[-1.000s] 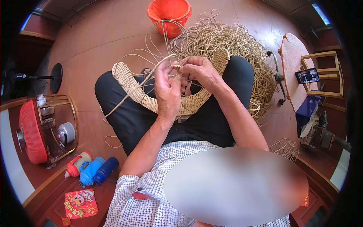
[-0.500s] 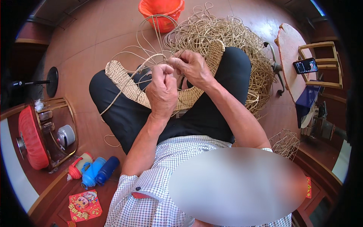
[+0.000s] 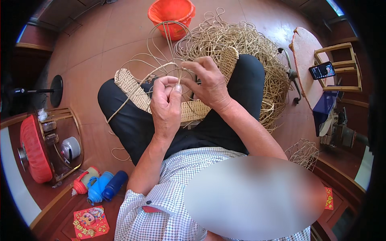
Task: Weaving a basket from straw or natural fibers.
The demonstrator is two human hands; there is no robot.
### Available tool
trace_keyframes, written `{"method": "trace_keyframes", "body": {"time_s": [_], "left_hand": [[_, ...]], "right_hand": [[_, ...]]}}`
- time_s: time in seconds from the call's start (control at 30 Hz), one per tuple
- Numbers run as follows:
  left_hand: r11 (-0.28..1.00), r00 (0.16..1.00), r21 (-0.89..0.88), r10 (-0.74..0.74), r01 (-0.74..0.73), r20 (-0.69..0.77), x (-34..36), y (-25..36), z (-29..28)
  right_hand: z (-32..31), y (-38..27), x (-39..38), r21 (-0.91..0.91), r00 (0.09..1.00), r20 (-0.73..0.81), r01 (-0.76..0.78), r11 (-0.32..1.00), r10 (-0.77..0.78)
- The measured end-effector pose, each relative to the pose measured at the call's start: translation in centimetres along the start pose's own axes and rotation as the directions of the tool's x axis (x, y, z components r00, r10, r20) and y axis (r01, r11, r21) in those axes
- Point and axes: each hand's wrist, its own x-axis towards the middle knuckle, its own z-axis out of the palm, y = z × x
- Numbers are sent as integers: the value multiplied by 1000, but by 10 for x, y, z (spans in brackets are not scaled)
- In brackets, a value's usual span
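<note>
A curved, woven straw-coloured band [image 3: 134,90] lies across my lap, its two ends resting by my knees. Above it, my left hand [image 3: 165,106] pinches a thin straw-coloured cord [image 3: 179,80] between thumb and fingertips. My right hand [image 3: 209,82] is just to the right, thumb and index finger apart, their tips close to the pinched cord and a twisted cord [image 3: 140,82]. That twisted cord runs down left over my thigh. Several thin cord loops [image 3: 159,25] arch up and away from between my hands. Where the cords meet is partly hidden by my fingers.
Beyond my right knee lies a large heap of loose cord [image 3: 245,40]. An orange-red bin [image 3: 171,20] stands ahead. At right, a phone [image 3: 322,71] leans on a wooden frame [image 3: 337,48] on a table [image 3: 305,60]. Flasks [image 3: 99,186] lie at left.
My left hand has turned and shifted slightly down, its thumb now showing on the cord. My right fingers have spread from a pinch and moved slightly down.
</note>
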Motion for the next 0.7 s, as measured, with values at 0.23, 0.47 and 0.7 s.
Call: {"method": "trace_keyframes", "body": {"time_s": [0.23, 0.47, 0.7], "left_hand": [[996, 998, -80, -45, 48, 33, -11, 21, -14], [940, 994, 325, -81, 101, -75, -55, 61, -98], [92, 873, 868, -14, 487, -488, -142, 47, -335]], "right_hand": [[23, 6, 2, -123, 996, -24, 80, 989, -84], [32, 17, 3, -131, 996, -72, 40, 991, -50], [32, 12, 7, -82, 991, -65, 111, 990, -117]]}}
